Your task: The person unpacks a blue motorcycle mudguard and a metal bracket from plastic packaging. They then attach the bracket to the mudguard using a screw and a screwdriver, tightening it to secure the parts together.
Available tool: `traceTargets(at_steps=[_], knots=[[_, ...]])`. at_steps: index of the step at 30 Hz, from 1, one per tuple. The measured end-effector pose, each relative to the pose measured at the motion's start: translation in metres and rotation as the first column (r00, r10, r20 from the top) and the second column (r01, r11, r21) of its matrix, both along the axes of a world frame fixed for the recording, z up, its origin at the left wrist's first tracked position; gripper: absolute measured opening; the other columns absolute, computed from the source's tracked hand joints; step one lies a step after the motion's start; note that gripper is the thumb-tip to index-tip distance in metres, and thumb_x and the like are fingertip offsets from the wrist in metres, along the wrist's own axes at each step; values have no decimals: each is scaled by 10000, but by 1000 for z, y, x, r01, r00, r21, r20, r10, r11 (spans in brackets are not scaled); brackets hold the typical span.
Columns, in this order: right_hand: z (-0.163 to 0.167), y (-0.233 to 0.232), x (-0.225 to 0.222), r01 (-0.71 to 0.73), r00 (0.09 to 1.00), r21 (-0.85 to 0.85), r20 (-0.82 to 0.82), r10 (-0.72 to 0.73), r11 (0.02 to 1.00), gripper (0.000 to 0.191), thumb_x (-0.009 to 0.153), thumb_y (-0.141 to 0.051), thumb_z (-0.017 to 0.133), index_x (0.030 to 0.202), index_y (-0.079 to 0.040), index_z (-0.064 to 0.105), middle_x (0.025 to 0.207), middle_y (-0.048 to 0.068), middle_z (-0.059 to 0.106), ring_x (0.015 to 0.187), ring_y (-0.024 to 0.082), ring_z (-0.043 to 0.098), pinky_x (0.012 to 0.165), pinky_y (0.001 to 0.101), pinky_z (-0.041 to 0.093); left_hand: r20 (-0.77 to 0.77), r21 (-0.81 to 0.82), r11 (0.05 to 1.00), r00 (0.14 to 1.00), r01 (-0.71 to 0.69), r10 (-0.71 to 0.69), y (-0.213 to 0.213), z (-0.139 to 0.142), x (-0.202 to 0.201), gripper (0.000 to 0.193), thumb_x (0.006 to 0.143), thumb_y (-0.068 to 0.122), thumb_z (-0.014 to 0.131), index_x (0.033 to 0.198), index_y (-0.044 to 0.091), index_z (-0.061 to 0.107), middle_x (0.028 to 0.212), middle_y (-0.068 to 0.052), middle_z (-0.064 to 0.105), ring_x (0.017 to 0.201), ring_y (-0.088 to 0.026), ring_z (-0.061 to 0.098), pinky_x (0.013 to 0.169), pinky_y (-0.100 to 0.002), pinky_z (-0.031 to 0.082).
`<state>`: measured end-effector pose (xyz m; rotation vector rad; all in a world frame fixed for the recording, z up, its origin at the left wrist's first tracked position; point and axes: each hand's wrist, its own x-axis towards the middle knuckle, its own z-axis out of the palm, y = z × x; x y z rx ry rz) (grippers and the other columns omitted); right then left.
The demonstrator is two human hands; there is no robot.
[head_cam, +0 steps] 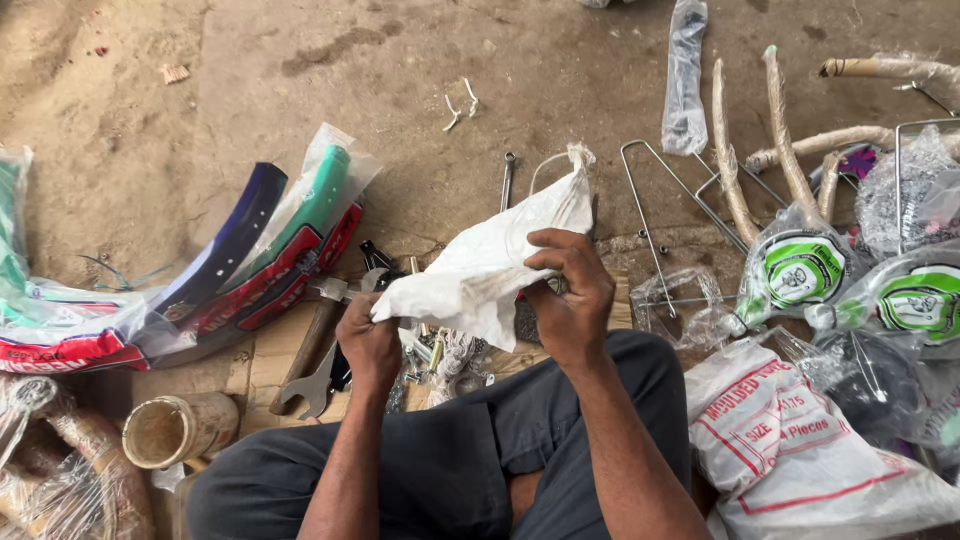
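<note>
Hands first: my left hand (pixel 368 338) pinches the white plastic bag (pixel 490 262) corner, right hand (pixel 568 295) clamps its middle, so I'd pull gently, evenly.

Bicycle repair or assembly workshop, worked at ground level on a bare dirt-and-concrete floor (pixel 300 80). Evidence: plastic-wrapped mudguards (pixel 270 250), paper-wrapped frame tubes (pixel 780 140), wire carrier stays (pixel 650 220), bagged parts sacks (pixel 800 440). Also loose spanners (pixel 310 385), bolts and a hammer (pixel 305 350) on cardboard beside the seated person.
</note>
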<state>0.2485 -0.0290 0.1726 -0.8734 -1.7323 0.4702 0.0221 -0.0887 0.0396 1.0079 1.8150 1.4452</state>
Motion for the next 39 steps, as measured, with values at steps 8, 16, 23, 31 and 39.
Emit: traceTargets(at_steps=[8,16,23,31,39], knots=[[-18,-12,-3,-55,991,-211,104,79,976,312,900,-225,787,1131,-55,664,1068,90,701,983,215,725,856,349,629,14,-136,975,984,175,-175,0,-1,10,163,888,85,714,1037,20,720,917,-73,739,852,-172,696,768,-329,543],[-55,-26,-19,40,971,-274,239,28,961,517,817,-331,806,1146,42,665,1081,176,740,982,282,745,834,389,628,457,-177,825,787,537,-414,-14,0,23,188,842,55,744,1025,13,735,885,-86,752,809,-185,641,754,-329,512],[-21,-11,23,-352,795,-657,-586,-157,667,206,938,-160,728,1063,4,720,923,68,760,796,187,724,699,355,621,409,-46,913,841,405,-353,-9,41,17,261,906,118,637,1152,39,673,1114,-85,734,1000,-183,685,875,-348,563],[-27,-30,-5,9,968,-572,210,136,820,582,910,-383,806,1313,-18,598,1230,148,689,1124,258,701,953,404,574,717,20,912,630,410,-298,-34,13,48,315,873,-60,611,1181,-78,671,1045,-158,750,877,-267,705,770,-379,582],[-32,-39,11,-58,972,-794,93,216,605,723,846,-387,787,1452,-50,580,1277,165,744,1159,268,730,1001,408,582,434,-73,913,837,401,-333,-22,-3,33,385,840,32,654,1215,-55,675,1089,-141,758,919,-212,705,802,-336,559]])
